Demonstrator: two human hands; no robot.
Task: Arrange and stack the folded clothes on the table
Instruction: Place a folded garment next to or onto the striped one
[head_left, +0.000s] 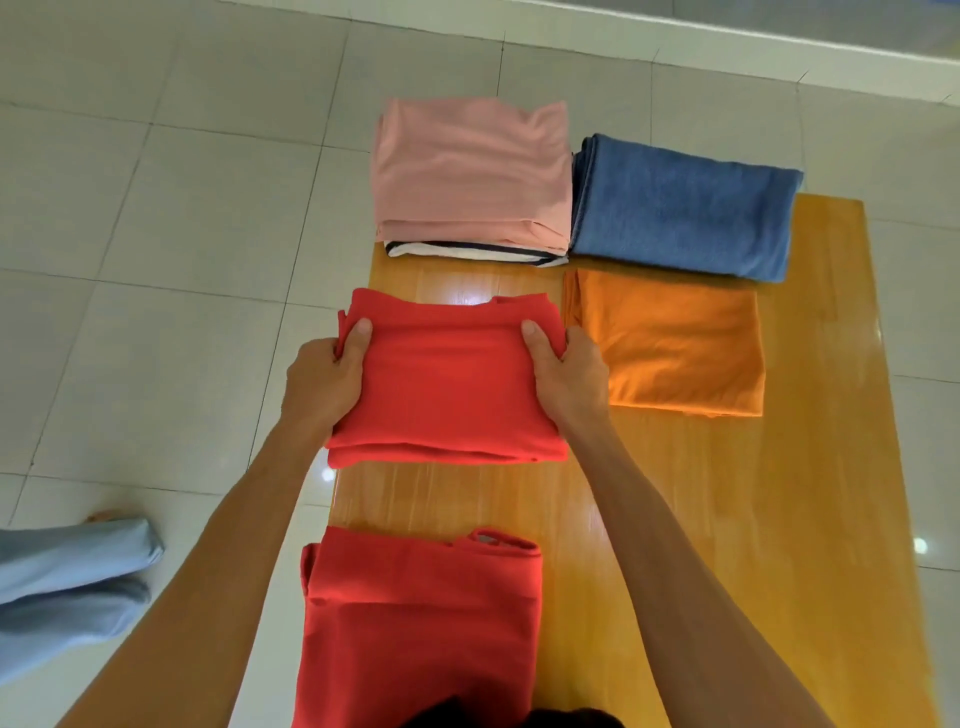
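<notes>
Both hands are on the same garment: the left hand (327, 371) pinches the left side of a folded red shirt (447, 384), thumb on top and fingers tucked underneath, and the right hand (563, 371) does the same on the right side. Each is closed on the cloth, so the shirt is held as a flat packet. It sits over the left edge of the tabletop (810, 467), about midway along it; whether it is resting on the wood or lifted just clear I cannot tell.

Nearer the person, also by the left edge, lies a second red garment (421, 623), apart from the held one. Just beside the right hand, an orange folded piece (675, 343) lies flat toward the right edge. At the far end a pink folded piece (470, 171) tops a pile at the far left corner, with a striped white-and-dark piece (467, 252) showing beneath it, and a blue folded piece (685, 208) lies touching that pile at the far right corner. Pale floor tiles (156, 208) surround everything.

To my eye this is the carrying step, one item being taken to a pile. The next move calls for keeping the packet level so the folds hold, setting it squarely on its pile, and letting go with both hands together.
</notes>
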